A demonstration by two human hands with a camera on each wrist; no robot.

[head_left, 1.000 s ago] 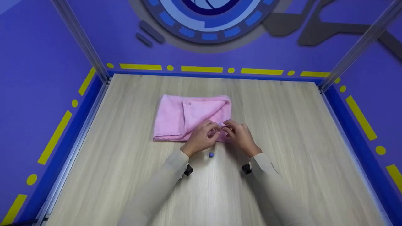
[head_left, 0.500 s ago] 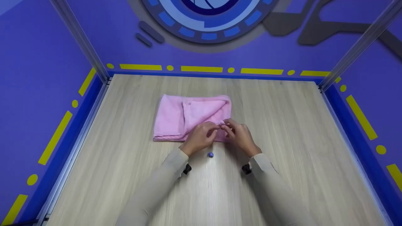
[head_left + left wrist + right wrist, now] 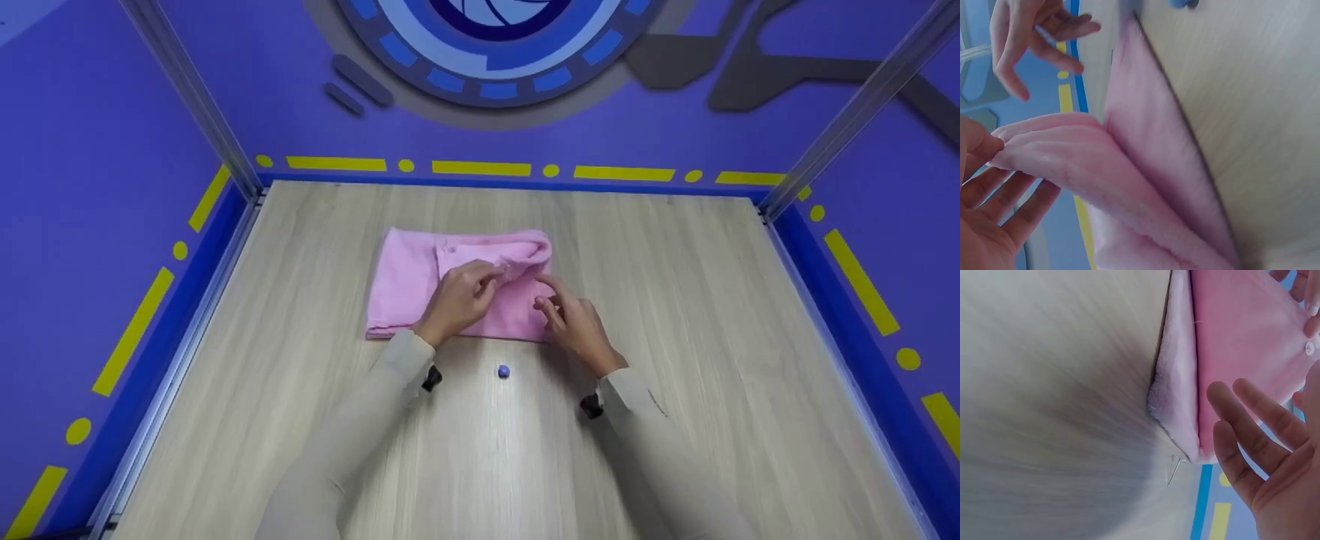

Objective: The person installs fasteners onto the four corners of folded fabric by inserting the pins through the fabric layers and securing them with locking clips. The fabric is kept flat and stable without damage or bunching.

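Note:
My left hand (image 3: 459,296) pinches the free corner of a folded pink fleece cloth (image 3: 405,277) and holds it raised. In the left wrist view, thumb and fingertip grip the lifted cloth edge (image 3: 1072,146), the other fingers spread beneath. A small clear button (image 3: 1309,348) shows on the raised part in the right wrist view, close to the left fingertips. My right hand (image 3: 577,322) hovers by the cloth's right side, fingers loosely bent and apart, with nothing visible in them. A thin, clear pin-like thing (image 3: 1175,468) shows at the cloth's corner.
A small blue-purple lump (image 3: 504,371) lies on the wooden table (image 3: 675,300) in front of the cloth, between the forearms. Another round snap (image 3: 452,250) sits on the cloth's upper layer. Blue panels (image 3: 480,142) with yellow marks enclose the back and sides.
My left hand has moved up and left, lifting the cloth corner away from the right hand. The right fingers have parted from the cloth. The blue-purple lump has stayed put.

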